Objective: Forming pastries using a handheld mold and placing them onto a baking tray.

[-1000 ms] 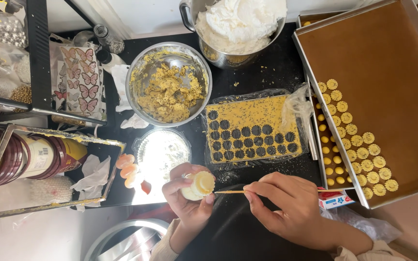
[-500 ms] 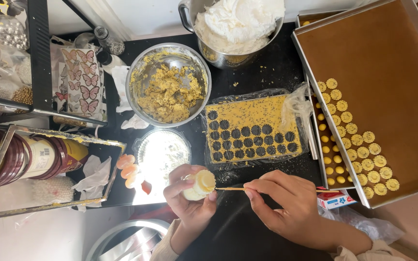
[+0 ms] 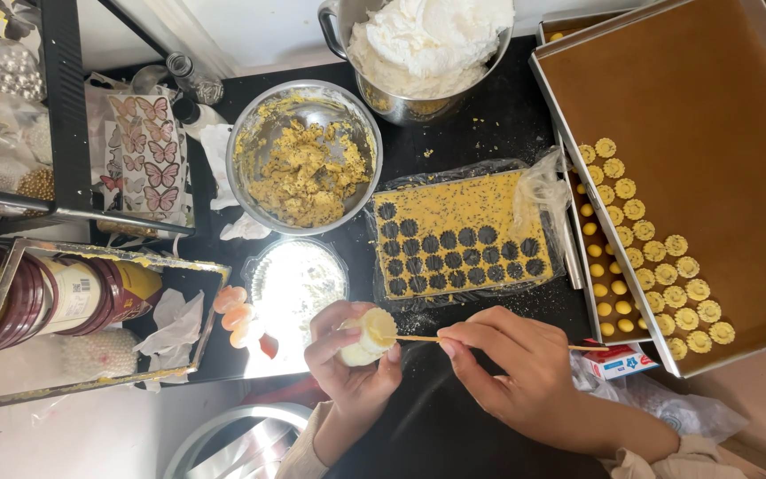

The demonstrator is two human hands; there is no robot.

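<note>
Left hand fingers grasp a pale dough piece near the bench's front edge. Right hand fingers pinch a thin wooden stick, tip touching the dough piece.

Both hands close together, fingers curled in pinches.

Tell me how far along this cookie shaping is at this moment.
Done: several rows of flower-shaped cookies sit on the brown-lined tray. In hand: the left hand holds a pale dough piece while the right hand works it with a thin stick. Left: most of the tray is bare, and the dough sheet is only partly cut.
</note>
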